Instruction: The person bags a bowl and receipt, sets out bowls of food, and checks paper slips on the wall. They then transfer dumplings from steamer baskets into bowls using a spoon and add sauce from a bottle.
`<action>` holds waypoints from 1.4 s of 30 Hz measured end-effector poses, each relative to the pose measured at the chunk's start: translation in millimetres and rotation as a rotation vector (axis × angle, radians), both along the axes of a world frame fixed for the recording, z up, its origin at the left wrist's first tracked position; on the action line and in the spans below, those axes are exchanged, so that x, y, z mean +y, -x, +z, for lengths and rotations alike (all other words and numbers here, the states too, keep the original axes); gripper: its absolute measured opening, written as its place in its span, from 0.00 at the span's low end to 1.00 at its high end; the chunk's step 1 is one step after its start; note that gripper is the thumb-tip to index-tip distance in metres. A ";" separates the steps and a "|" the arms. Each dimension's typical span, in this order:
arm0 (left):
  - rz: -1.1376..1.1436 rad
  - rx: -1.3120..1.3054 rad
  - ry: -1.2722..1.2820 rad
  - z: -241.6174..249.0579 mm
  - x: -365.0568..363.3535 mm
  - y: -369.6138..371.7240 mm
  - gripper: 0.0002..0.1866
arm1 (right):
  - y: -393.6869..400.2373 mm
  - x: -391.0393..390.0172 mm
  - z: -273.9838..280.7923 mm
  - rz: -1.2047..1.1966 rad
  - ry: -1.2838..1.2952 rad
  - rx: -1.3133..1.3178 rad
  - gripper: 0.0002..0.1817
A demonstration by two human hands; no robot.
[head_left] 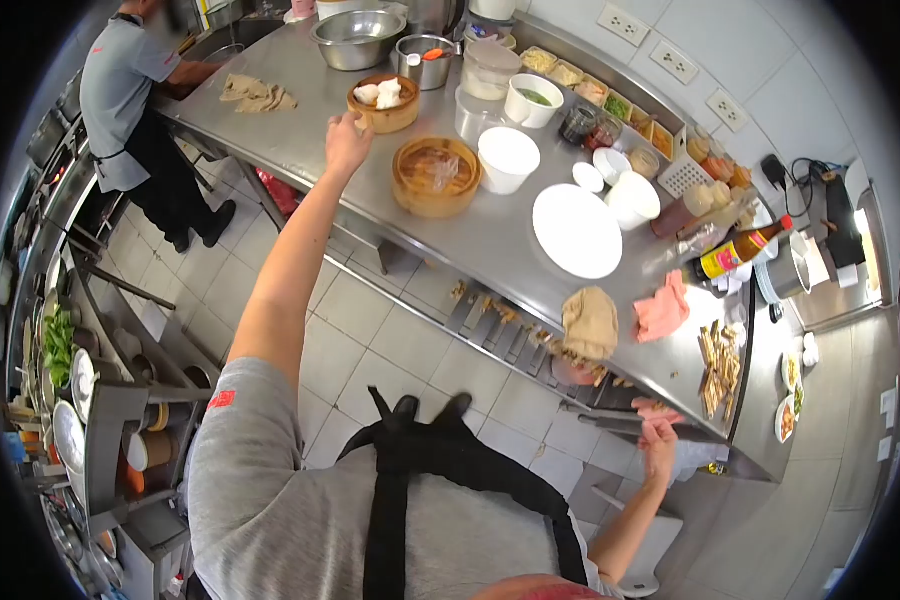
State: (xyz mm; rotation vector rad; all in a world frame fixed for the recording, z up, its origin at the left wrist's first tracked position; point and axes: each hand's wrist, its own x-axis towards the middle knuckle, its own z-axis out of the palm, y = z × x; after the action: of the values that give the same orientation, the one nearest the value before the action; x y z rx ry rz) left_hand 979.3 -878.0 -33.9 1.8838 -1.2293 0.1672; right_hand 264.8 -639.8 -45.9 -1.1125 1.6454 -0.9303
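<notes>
My left hand (347, 145) reaches far out over the steel table, its fingers closed at the near left side of a round bamboo steamer (388, 118). White buns (380, 94) sit inside that steamer. Just to its right stands a second, larger bamboo steamer (436, 180) with a slatted top. Low on the right, beside the table's front edge, my right hand (658, 447) pinches a pink cloth (656, 410). Part of this cloth is hidden behind the fingers.
The steel table (490, 240) carries a white plate (577, 231), white bowls (508, 160), a sauce bottle (745, 250), another pink cloth (662, 306) and wooden sticks (720, 368). A co-worker (130, 100) stands at the far left. Shelving (120, 400) lines the left side.
</notes>
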 end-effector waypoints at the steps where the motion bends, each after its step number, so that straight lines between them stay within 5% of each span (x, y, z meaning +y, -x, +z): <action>1: -0.001 -0.035 0.007 11.2 -15.9 -0.3 0.24 | 2.0 -16.3 12.6 0.042 0.047 0.056 0.08; 5: -0.159 -0.152 0.007 52.8 -70.1 5.1 0.26 | -39.5 -89.6 87.6 0.004 0.059 0.052 0.09; 10: -0.141 -0.256 -0.093 48.7 -157.3 -7.8 0.35 | -99.4 -227.0 113.4 0.342 0.261 0.054 0.04; 18: -0.243 -0.204 0.041 80.4 -217.1 -51.9 0.17 | -284.4 -361.7 171.1 0.850 0.269 0.028 0.06; 25: -0.225 -0.199 0.149 163.5 -220.4 -97.4 0.18 | -428.4 -387.5 193.1 0.959 0.140 -0.082 0.07; 31: -0.332 -0.195 0.186 181.9 -202.0 -94.7 0.18 | -544.0 -421.3 185.9 0.912 0.046 -0.395 0.10; 35: -0.389 -0.165 0.240 178.6 -185.8 -90.2 0.17 | -591.4 -434.6 173.7 0.743 0.140 -0.246 0.12; 40: -0.338 0.182 0.368 180.3 -129.8 -94.9 0.14 | -622.3 -417.9 160.9 0.658 0.359 -0.053 0.13; 41: -0.340 0.261 0.400 179.6 -113.3 -95.0 0.13 | -630.5 -401.8 166.4 0.670 0.233 -0.294 0.13; 42: -0.332 0.011 0.508 173.0 -85.8 -94.5 0.14 | -643.5 -378.9 174.8 0.691 0.097 -0.536 0.14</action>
State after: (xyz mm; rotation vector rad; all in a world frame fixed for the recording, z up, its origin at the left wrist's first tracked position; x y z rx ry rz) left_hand 1073.8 -963.8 139.1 1.2295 -1.3248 0.2603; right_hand 908.4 -1018.7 128.9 -1.2408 0.7078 -0.7538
